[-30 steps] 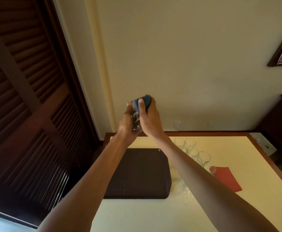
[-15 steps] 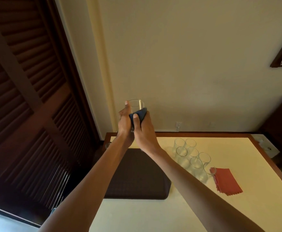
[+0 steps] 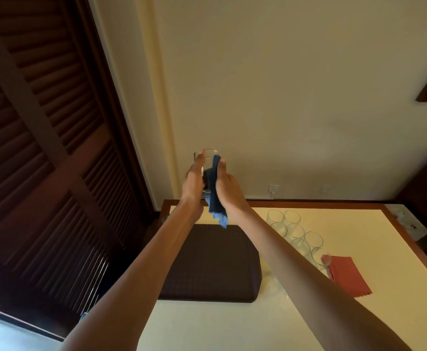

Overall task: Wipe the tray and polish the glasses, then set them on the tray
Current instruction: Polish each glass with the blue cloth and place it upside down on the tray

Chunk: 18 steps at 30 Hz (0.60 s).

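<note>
At frame centre I see my left hand (image 3: 194, 181) gripping a mostly hidden glass (image 3: 208, 158), my right hand (image 3: 228, 191) pinching the blue cloth (image 3: 216, 198) (its far side unseen).

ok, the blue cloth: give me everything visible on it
The blue cloth looks like soft fabric, bunched lengthwise, dark where shaded and lighter blue at its lower end. It is held up in the air between the two hands: the right hand grips it and presses it against the side of the clear glass, which the left hand holds. Its lower end hangs free below the hands, with a wavy edge.
</note>
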Available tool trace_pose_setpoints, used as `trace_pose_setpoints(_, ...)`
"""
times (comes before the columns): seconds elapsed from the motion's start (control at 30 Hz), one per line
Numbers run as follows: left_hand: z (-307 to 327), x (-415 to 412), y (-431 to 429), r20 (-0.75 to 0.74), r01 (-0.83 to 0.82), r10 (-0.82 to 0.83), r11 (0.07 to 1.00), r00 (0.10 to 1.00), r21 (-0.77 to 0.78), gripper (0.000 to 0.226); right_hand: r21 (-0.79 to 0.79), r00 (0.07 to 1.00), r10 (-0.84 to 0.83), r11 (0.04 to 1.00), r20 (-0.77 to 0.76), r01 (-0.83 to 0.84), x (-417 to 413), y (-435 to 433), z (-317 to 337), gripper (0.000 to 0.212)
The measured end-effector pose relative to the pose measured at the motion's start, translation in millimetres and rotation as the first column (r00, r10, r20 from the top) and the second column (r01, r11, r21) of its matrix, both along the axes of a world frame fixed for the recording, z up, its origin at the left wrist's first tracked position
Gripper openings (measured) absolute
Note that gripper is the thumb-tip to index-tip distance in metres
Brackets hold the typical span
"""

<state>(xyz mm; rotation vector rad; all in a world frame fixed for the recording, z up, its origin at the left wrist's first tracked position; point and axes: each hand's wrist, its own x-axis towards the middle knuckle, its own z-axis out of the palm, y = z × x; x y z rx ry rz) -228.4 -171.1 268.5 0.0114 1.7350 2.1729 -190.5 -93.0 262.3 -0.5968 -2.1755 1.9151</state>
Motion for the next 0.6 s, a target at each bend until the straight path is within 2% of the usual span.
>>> trace_pose_setpoints(0.07,-2.1,-5.2,-1.1,0.011,-0.015,0.015,1.000,1.000,-0.001,0.086,0.093,1.000,0.027,0.995,-0.014,-0.025,9.1,-4.5,-2.8,0.067)
trace_pose_setpoints(0.17,-0.3,-5.1,-1.5,0.057,-0.024,0.020,0.997,0.998,0.069,0.070,0.222,0.980,-0.010,0.973,-0.199,0.055,10.5,-12.0,-6.4,0.047)
trace_pose_setpoints(0.23,1.3,-5.9,-0.1,0.067,0.050,-0.056,0.994,0.996,0.095,0.059,0.286,0.939,-0.018,0.951,-0.343,0.122,6.1,-12.0,-3.7,0.047)
trace_pose_setpoints(0.3,1.7,-7.1,0.7,0.043,0.103,-0.108,0.990,0.993,0.099,0.055,0.308,0.911,-0.044,0.934,-0.411,0.184,1.8,-5.9,3.2,0.050)
trace_pose_setpoints(0.4,3.7,-5.1,3.6,0.014,0.128,-0.131,0.982,0.991,0.137,0.054,0.160,0.931,-0.131,0.968,-0.341,0.195,-2.6,6.2,17.7,0.047)
trace_pose_setpoints(0.47,3.4,-3.1,7.1,-0.021,0.127,-0.125,0.984,0.992,0.128,0.060,0.028,0.951,-0.160,0.985,-0.265,0.173,-9.0,12.2,21.4,0.054)
trace_pose_setpoints(0.53,5.7,-0.6,8.4,-0.035,0.091,-0.088,0.992,0.995,0.086,0.065,0.001,0.978,-0.131,0.991,-0.160,0.133,-13.4,10.4,19.4,0.067)
trace_pose_setpoints(0.6,5.2,-3.0,8.5,0.012,0.047,-0.047,0.998,0.999,0.040,0.067,0.016,0.994,-0.083,0.996,-0.066,0.084,-11.4,5.9,13.5,0.073)
